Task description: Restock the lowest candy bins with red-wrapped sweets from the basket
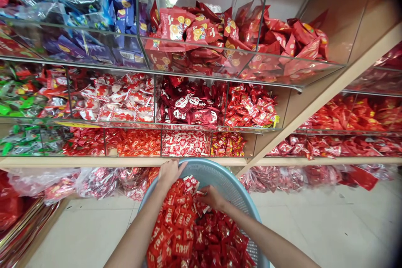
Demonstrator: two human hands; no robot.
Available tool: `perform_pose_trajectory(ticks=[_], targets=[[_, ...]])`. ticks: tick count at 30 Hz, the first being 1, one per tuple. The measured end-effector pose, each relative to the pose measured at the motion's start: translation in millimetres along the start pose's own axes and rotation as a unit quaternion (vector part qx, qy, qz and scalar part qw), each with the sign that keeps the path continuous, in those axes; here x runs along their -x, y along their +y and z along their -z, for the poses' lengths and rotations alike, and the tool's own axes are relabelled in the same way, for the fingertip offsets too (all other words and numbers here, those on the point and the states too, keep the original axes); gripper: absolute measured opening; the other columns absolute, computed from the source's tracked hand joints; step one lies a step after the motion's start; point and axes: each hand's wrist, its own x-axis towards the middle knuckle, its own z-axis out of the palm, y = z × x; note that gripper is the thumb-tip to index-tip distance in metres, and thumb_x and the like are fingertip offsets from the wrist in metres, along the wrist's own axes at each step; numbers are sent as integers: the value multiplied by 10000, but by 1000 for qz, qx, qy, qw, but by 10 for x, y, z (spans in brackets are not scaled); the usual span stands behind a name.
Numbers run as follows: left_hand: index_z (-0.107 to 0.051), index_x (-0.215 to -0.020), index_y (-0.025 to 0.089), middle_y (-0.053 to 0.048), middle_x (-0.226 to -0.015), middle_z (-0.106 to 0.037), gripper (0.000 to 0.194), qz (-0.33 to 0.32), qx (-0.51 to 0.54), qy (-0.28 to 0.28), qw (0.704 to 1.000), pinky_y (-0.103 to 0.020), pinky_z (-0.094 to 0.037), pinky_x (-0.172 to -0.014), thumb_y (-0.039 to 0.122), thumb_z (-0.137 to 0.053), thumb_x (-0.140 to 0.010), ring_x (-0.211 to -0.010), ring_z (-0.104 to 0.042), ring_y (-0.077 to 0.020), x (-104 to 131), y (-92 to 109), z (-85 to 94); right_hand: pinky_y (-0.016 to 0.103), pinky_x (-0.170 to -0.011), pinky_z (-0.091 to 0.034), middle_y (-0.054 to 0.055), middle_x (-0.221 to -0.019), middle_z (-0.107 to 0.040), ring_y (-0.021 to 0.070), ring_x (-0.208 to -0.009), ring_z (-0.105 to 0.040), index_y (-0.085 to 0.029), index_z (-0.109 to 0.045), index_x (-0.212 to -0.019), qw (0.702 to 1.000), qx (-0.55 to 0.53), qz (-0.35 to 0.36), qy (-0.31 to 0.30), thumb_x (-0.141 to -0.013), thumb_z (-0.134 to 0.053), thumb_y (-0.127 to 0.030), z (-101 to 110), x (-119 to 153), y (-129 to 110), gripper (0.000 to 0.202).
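Observation:
A light blue plastic basket [244,188] full of wrapped candies stands before me below the shelves. My left hand [169,172] is closed over its far left rim. Inside the basket, my right hand [214,197] has its fingers curled on red-and-white wrapped candies [201,207]; its fingertips are partly hidden among them. Bright red-orange candies [176,226] fill the left side of the basket. Darker red candies [216,236] lie on the right, nearest to my right forearm.
Clear-fronted shelves hold large red packets [201,29], blue packets [125,12], dark red candies [188,100] and red-and-white candies [186,142]. Plastic bags of candies [100,182] lie under the lowest shelf. A wooden divider [314,100] rises at the right. Pale floor tiles [314,226] surround the basket.

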Motion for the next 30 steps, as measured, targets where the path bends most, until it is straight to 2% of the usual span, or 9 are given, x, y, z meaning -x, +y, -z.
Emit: perform_pose_trajectory(ticks=[7, 13, 16, 19, 22, 27, 30], targets=[[-591, -969, 148, -138, -882, -652, 714, -2, 3, 3, 1000, -336, -422, -718, 636, -95, -806, -829, -608, -243, 13, 9, 17, 188, -348, -403, -23, -565, -507, 97, -460, -475, -140, -604, -685, 1000, -27, -6, 7, -684, -565, -385, -2, -22, 21, 249], [-589, -955, 154, -136, -868, -653, 703, -8, 0, 6, 1000, -346, -426, -711, 632, -94, -808, -819, -611, -250, -2, -9, -7, 215, -444, -491, -5, -690, -581, 101, -551, -519, -162, -615, -752, 987, -119, -78, -77, -628, -644, -355, 130, -34, -62, 231], [-590, -945, 154, -131, -849, -656, 696, -11, -3, 10, 1000, -347, -431, -690, 622, -91, -814, -804, -614, -255, -5, -14, -11, 229, -455, -503, 10, -716, -586, 109, -568, -539, -152, -610, -779, 982, -129, -105, -90, -638, -643, -381, 174, -101, -33, 271], [-592, -945, 149, -132, -852, -655, 687, -9, -3, 9, 1000, -344, -431, -696, 614, -101, -819, -812, -615, -254, 0, -8, 0, 260, -447, -506, 6, -686, -556, 123, -554, -543, -141, -589, -778, 983, -110, -127, -75, -688, -581, -423, 161, -161, 4, 297], [-592, -954, 146, -135, -861, -654, 683, -2, -1, 6, 1000, -339, -427, -715, 619, -119, -817, -830, -612, -252, 6, 5, 15, 257, -429, -472, 17, -703, -559, 147, -555, -548, -144, -571, -796, 989, -62, -128, -39, -712, -543, -392, 115, -182, 14, 263], [-594, -957, 142, -138, -857, -654, 695, -1, 2, 3, 1000, -338, -427, -712, 627, -116, -812, -827, -613, -251, 5, 15, 20, 263, -494, -381, 55, -689, -599, 185, -636, -544, -164, -585, -690, 992, 92, -47, 78, -650, -592, -300, 64, -199, 2, 142], [-595, -956, 141, -143, -866, -653, 701, 2, 2, 1, 1000, -343, -423, -725, 630, -114, -810, -838, -610, -251, 3, 16, 18, 273, -501, -349, 49, -670, -604, 182, -627, -536, -181, -593, -664, 989, 118, -43, 82, -625, -599, -280, 81, -194, -36, 107]])
